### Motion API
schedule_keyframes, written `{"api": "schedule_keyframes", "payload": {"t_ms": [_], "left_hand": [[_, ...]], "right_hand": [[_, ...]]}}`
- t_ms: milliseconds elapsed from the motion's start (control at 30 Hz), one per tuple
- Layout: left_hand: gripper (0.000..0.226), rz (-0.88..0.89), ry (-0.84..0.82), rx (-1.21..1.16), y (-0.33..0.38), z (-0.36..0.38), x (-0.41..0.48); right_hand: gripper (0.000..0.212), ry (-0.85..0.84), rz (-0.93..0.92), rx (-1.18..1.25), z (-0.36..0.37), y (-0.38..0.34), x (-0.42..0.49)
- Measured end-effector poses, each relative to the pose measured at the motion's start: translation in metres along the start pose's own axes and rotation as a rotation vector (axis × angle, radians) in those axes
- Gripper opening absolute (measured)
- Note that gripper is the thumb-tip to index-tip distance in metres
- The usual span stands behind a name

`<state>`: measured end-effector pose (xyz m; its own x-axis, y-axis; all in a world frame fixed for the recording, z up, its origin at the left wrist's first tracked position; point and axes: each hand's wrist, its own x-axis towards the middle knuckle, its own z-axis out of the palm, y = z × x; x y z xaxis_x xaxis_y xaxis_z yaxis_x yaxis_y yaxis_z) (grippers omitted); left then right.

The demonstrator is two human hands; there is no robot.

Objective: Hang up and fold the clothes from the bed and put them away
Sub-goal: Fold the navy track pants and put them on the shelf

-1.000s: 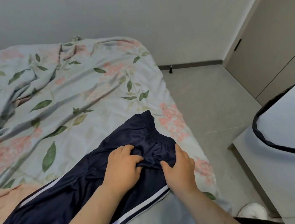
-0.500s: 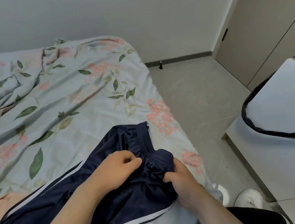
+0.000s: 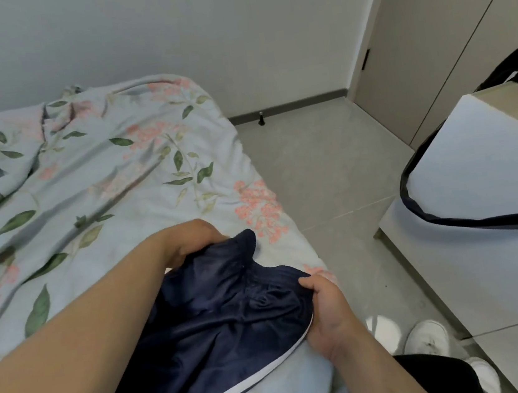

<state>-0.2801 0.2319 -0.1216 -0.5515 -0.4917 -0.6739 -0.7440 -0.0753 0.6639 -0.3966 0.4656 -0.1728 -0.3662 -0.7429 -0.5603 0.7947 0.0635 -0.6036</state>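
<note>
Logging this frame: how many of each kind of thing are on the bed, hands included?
Hands: 2, the left hand and the right hand, each gripping the trousers
Navy trousers: 1
Floral bedcover: 1
Total: 4

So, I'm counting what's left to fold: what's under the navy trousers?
The floral bedspread shows around the navy trousers; anything directly beneath them is hidden by the fabric.

Head view — close, downward, over bed [image 3: 94, 190].
</note>
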Motion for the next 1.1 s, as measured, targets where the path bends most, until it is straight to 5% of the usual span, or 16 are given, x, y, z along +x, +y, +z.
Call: {"api": "schedule_keyframes", "payload": {"t_ms": [167, 267, 367, 567, 700, 767, 833, 967, 1100], "left_hand": [[0.094, -0.14, -0.585, 0.093, 0.003, 0.011, -0.019], [0.08, -0.115, -0.625, 0.063, -0.007, 0.027, -0.021], [0.052, -0.047, -0.51, -0.107, -0.022, 0.032, -0.026], [0.053, 0.159, -0.341, -0.472, -0.04, 0.016, -0.04], [0.009, 0.182, 0.054, -0.434, -0.036, 0.011, -0.041], [0.011, 0.165, 0.301, -0.397, -0.035, 0.009, -0.04], [0.008, 0.174, 0.343, -0.407, -0.033, 0.012, -0.044], [0.028, 0.179, 0.103, -0.526, -0.024, 0.035, -0.07], [0.013, 0.379, 0.54, -0.287, -0.013, 0.085, -0.088]], "right_hand": [[0.039, 0.032, -0.061, -0.035, 0.001, -0.006, 0.0], [0.016, 0.077, -0.041, -0.026, -0.003, -0.006, -0.001], [0.014, 0.086, -0.027, -0.052, -0.006, -0.007, -0.004], [0.029, 0.164, -0.056, -0.12, -0.007, -0.009, -0.011], [0.018, 0.252, -0.088, -0.087, -0.015, -0.016, -0.024], [0.012, 0.328, -0.114, -0.074, -0.023, -0.021, -0.03], [0.009, 0.389, -0.152, -0.085, -0.03, -0.022, -0.036], [0.021, 0.316, -0.193, -0.094, -0.032, -0.02, -0.05], [0.033, 0.237, -0.174, -0.039, -0.03, -0.021, -0.061]]}}
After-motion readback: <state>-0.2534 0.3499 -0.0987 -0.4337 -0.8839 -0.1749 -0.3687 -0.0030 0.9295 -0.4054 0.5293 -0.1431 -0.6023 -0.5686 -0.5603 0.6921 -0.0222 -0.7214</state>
